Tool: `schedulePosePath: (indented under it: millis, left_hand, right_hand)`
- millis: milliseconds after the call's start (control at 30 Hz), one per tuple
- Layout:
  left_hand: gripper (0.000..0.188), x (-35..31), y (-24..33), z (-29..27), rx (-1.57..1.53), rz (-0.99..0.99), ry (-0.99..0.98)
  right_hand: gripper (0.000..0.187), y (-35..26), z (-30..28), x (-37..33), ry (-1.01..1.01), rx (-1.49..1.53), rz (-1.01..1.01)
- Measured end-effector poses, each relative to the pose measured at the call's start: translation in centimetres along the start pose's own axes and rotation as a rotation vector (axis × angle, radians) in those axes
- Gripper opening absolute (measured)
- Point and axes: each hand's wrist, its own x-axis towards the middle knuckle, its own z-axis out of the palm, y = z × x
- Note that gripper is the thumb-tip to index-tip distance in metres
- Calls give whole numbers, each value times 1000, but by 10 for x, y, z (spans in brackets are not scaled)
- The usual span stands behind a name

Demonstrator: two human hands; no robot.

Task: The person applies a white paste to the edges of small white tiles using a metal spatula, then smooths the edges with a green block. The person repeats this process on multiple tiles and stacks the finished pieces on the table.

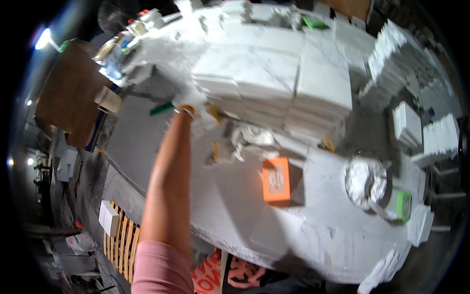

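My left hand (189,95) reaches far out over the grey table (225,196), in what looks like a white glove with a yellow-orange cuff. Motion smears its fingers, so I cannot tell whether it grips anything. Close to its left lies a green strip (162,109). To its right stand stacks of white marble-veined slabs (254,66). Crumpled white gloves or cloth (254,140) rest in front of the stacks. Nearer to me is an orange box (276,180) with a pale label. A loose white glove (382,272) is at the lower right edge. My right hand is not in view.
A foil-covered round object (364,181) and a green device (404,207) sit at the right. White slabs (407,122) are stacked beyond them. A brown board (68,93) stands upright at the left, above a wooden pallet (122,242) with a white block (108,218).
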Motion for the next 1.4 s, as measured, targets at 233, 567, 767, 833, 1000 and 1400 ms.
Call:
schedulePosePath:
  millis: [233,567,767,833,1000,1400]
  left_hand:
    - [67,1,15,-39,182,1,-212]
    - [91,-184,-86,-118,-1004,-20,156]
    - [97,-373,-40,-120,-1208,-109,49]
    - [119,-424,-25,-115,-1009,-90,-42]
    - [113,-509,47,-110,-811,396,130]
    - [113,-555,127,-133,-793,564,-88]
  right_hand:
    - [49,11,9,-8,-24,-14,64]
    - [46,15,18,-5,88,-5,-7]
    - [50,34,30,-13,52,-96,40]
    - [49,30,16,-3,32,100,-1]
    - [40,-103,-82,0,-321,1059,257]
    - [45,-172,-72,-17,-961,1525,226]
